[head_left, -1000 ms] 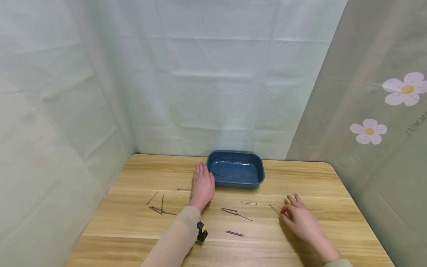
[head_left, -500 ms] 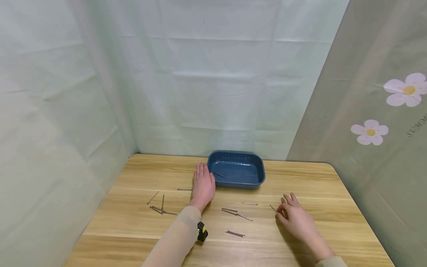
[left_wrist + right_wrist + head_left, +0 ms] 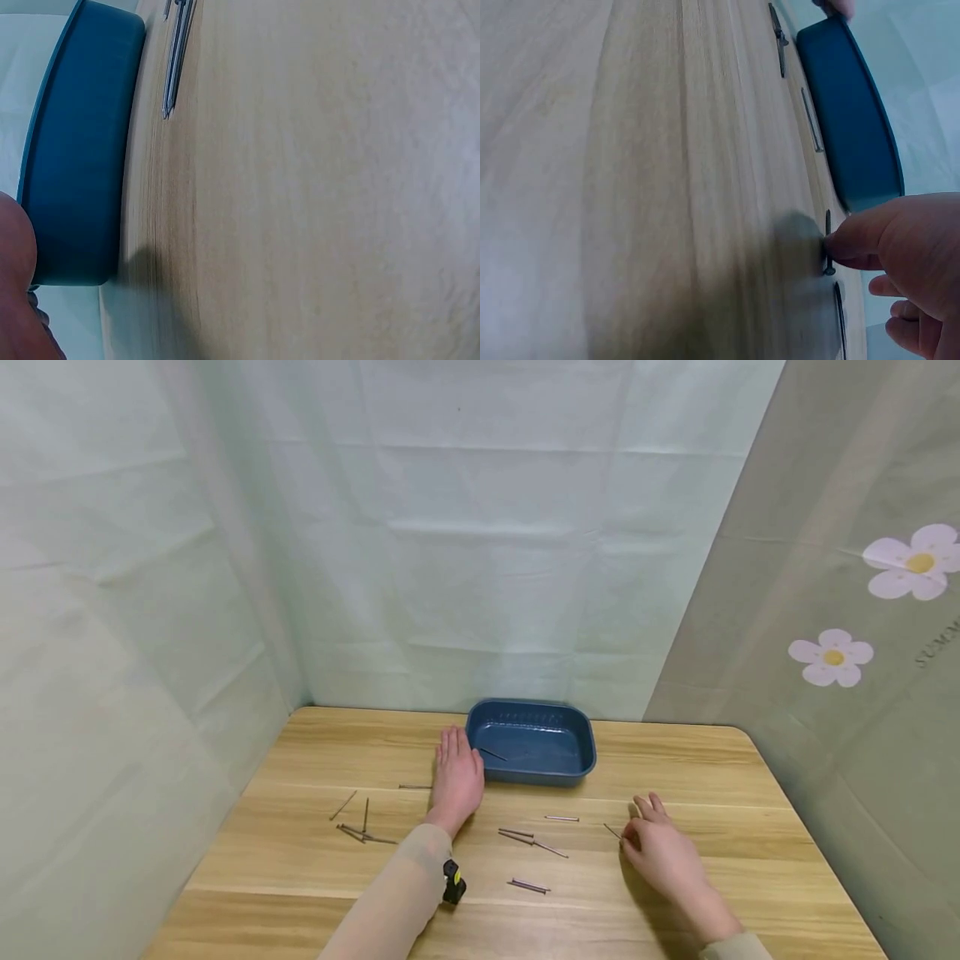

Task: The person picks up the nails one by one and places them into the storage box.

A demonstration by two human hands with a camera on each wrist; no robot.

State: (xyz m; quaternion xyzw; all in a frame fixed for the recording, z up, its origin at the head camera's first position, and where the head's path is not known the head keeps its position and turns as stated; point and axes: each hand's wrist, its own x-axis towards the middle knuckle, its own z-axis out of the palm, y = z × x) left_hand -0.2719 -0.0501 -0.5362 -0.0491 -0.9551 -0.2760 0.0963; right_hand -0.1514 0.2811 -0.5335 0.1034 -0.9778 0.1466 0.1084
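Left hand (image 3: 455, 774) lying flat on the wooden counter (image 3: 300, 868) at centre frame, fingers straight and together, touching the left wall of a blue tray (image 3: 531, 749). Right hand (image 3: 660, 847) lower right, palm down, fingertips (image 3: 838, 244) pressed onto a nail (image 3: 827, 244) lying on the counter; pinched or only touched, cannot tell. One nail inside the tray (image 3: 492, 753). More loose nails (image 3: 531, 840) scattered between the hands.

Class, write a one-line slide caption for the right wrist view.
Right hand touches a nail lying on the wooden table, near the blue tray.
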